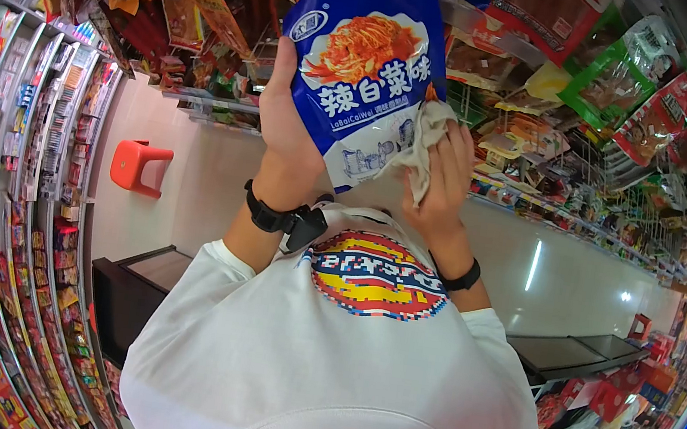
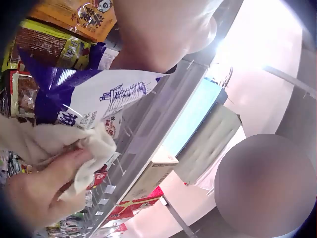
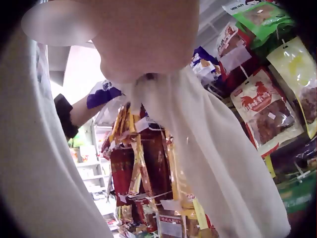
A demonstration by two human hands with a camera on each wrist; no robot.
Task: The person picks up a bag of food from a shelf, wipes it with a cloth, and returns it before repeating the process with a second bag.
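Tall store shelving (image 1: 36,122), packed with small goods, stands well off to the left of the blue pouch. Hanging packets (image 1: 608,86), among them green, red and yellow ones, crowd the space behind the pouch and to its right. A pale floor (image 1: 494,256) shows below the pouch, farther down than the racks. The person's white shirt (image 1: 332,365), with a round coloured print on its chest, lies on the near side of the pouch. A red stool (image 1: 134,168) stands on the floor, well to the left of the pouch and lower down.

The blue pouch (image 1: 371,58) itself is held up in front of the person's chest, tilted, its printed front with a picture of food turned toward the head camera. The left hand (image 1: 288,120) grips the pouch at its left edge. The right hand (image 1: 446,176), at the pouch's lower right, pinches a cloth. That off-white cloth (image 1: 429,143) rests against the lower right part of the pouch's front. Smallest are the black wristbands (image 1: 464,275), one on each wrist, on the near side of the pouch.
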